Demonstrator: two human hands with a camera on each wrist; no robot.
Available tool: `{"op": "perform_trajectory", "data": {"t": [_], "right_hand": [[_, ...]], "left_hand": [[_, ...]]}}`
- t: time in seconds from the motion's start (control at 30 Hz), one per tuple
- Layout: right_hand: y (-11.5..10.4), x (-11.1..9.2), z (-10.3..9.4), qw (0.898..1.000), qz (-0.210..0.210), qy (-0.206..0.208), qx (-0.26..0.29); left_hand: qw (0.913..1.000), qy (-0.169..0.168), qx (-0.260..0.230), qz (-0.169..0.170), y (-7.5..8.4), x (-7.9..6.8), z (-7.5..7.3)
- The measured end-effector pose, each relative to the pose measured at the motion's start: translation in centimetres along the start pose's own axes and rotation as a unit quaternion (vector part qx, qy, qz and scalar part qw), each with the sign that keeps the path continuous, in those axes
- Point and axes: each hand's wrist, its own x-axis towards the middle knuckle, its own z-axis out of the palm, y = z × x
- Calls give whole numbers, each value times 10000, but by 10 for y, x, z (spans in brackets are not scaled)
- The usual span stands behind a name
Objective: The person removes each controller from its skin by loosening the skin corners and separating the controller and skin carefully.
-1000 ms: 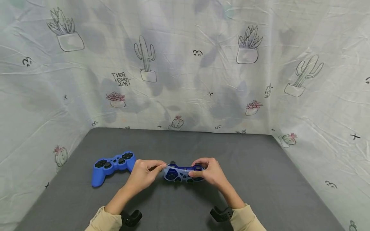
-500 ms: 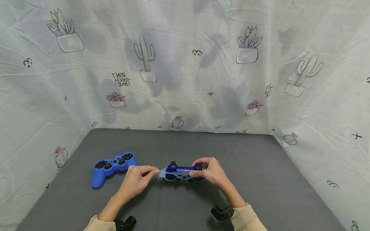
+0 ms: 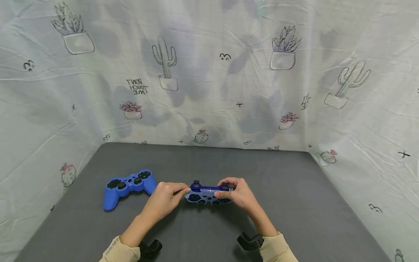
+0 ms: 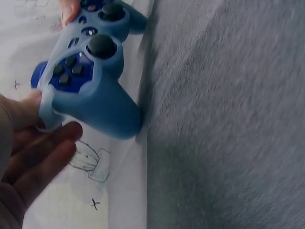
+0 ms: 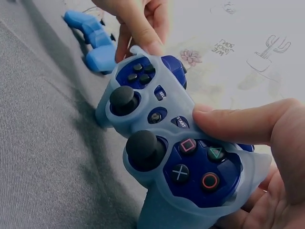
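Observation:
A dark blue game controller (image 3: 209, 189) stands near the middle of the table, its shoulder buttons facing up. A translucent pale blue silicone cover (image 5: 143, 124) lies over its face, with sticks and buttons showing through the holes. My left hand (image 3: 165, 200) pinches the cover's edge at the left upper corner, seen closely in the left wrist view. My right hand (image 3: 240, 193) grips the other end of the controller, thumb pressed on the cover beside the START button. In the right wrist view the cover's right corner stands away from the dark blue shell.
Another controller (image 3: 112, 198), in solid blue, lies on the grey table (image 3: 294, 203) just left of my left hand. A white cloth (image 3: 209, 91) printed with potted plants hangs behind and along both sides. Black wrist devices (image 3: 250, 242) sit at both cuffs.
My left hand pulled the cover's edge out leftward, stretching it, then came back right against the controller with the edge still pinched. My right hand has stayed about where it was.

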Motion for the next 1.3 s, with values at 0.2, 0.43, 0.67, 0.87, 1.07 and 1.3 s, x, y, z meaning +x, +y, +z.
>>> {"op": "perform_trajectory", "data": {"t": [0.2,0.43,0.67,0.87,1.07,1.3], "right_hand": [[-1,-2,2,9997,112,139,159],[-3,-2,5,9990,235,50,367],[-3,-2,7,9990,295,101,332],[-2,-4,7,9991,260,143,305],[2,-8,0,9989,-114,-413,192],[2,-16,-7,9993,-124,-307,-170]], "left_hand": [[9957,-13,215,-906,17,-1,4],[9864,41,261,-1620,26,-5,11],[9844,33,48,-1761,21,-4,16],[9815,-68,-296,-1893,19,-2,16],[9733,-252,-795,-2139,15,-5,17],[9692,-242,-1034,-2220,11,-5,21]]}}
